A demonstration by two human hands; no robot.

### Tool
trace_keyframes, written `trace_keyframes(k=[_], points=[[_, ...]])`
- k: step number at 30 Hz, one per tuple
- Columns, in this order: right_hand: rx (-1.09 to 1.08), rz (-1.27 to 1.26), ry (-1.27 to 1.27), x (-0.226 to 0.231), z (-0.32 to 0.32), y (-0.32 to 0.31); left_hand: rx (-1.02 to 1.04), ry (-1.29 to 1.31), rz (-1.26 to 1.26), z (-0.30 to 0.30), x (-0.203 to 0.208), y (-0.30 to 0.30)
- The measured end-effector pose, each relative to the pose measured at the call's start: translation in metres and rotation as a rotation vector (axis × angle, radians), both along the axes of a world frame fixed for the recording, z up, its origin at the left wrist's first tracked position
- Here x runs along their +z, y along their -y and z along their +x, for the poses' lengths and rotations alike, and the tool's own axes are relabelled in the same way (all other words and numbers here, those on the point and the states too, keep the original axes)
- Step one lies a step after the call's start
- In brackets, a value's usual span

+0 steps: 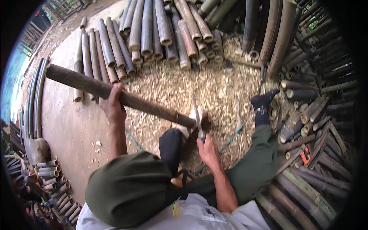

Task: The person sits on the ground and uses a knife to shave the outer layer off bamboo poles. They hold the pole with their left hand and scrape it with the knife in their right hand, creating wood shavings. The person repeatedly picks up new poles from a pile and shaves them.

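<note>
A long dark bamboo pole slants across in front of me, its far end up to the left and its near end low by the middle. My left hand is wrapped round it. In my right hand is a knife, gripped by its handle with the long narrow blade pointing away from me. The blade stands against or just beside the pole's lower end; I cannot tell whether it touches. Something pale under that end is mostly hidden.
Pale wood chips cover the ground. Cut bamboo tubes lie in rows ahead, with more bamboo pieces heaped at right. An orange-handled tool rests among them. A green cord crosses the chips near my outstretched foot.
</note>
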State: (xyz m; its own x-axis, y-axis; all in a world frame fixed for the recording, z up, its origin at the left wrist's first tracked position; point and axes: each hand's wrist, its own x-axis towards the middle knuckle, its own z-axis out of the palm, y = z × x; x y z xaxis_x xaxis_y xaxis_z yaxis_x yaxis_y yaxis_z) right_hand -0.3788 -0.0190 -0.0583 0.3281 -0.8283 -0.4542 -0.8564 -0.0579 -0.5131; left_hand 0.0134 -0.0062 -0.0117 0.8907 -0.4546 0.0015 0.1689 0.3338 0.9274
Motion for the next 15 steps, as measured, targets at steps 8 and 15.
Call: trace_keyframes(k=[8,15], points=[[-0.040,-0.134,0.076,0.004,0.010,0.000,-0.221,0.004,-0.117,-0.005,0.011,-0.006],[-0.048,-0.094,0.151,0.064,0.017,0.013,-0.403,0.019,-0.175,-0.002,0.022,-0.017]])
